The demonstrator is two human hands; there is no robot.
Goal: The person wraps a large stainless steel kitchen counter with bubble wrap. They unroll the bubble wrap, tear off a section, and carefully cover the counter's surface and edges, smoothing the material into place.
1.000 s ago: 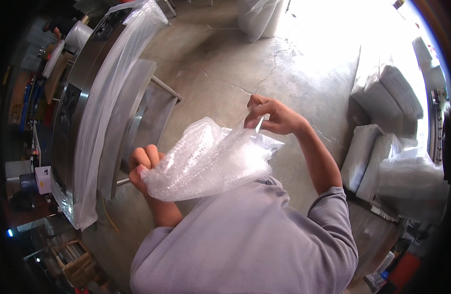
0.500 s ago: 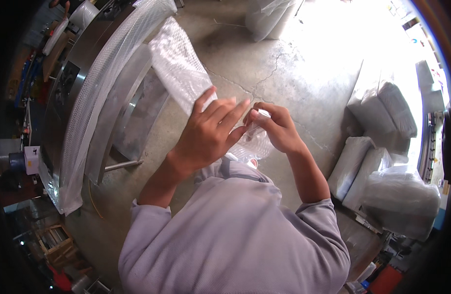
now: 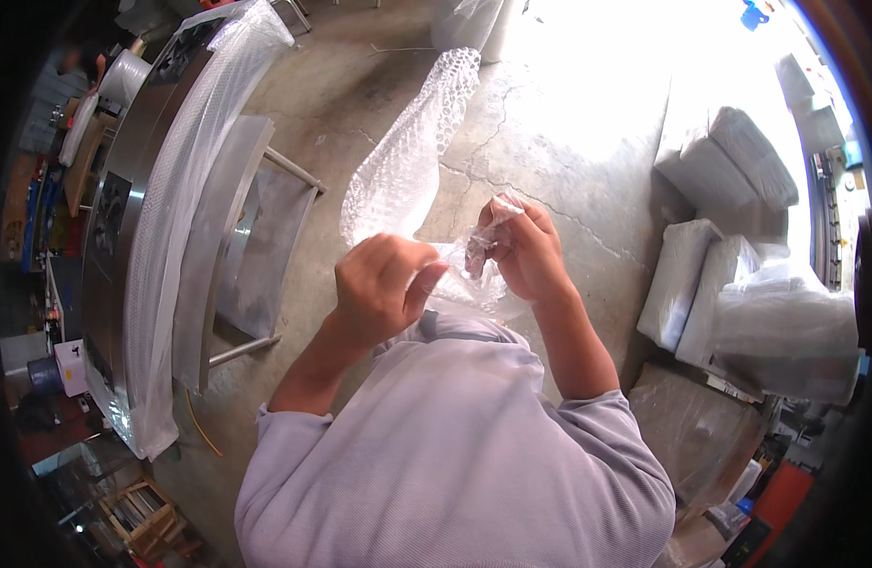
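A length of bubble wrap [image 3: 391,185] is in the middle of the frame, rising from the hands toward the top centre. Its long axis runs nearly upright, leaning right, and its narrower far end points at the upper edge; half a second ago it slanted to the upper left, and a second ago it was bunched low between the hands. More of it sags below the hands in front of the shirt [image 3: 455,445]; the hands hide how the two parts join.

The left hand [image 3: 384,284], at centre, is curled, thumb and forefinger pinching the edge of some clear film [image 3: 452,252]; half a second ago its fingers were stretched out. The right hand [image 3: 526,251], just right of it, pinches the same film, which is crumpled about its fingertips. Whether the film is a strip of the wrap or a separate piece is hard to make out.

Cracked concrete floor [image 3: 550,204] lies beyond, washed out by glare at the upper right. Along the left, a long metal counter [image 3: 124,246] is partly covered in bubble sheeting [image 3: 176,189]. Plastic-wrapped packages [image 3: 680,284] stand at the right, and a wooden crate [image 3: 144,516] at the lower left is hard to see into.
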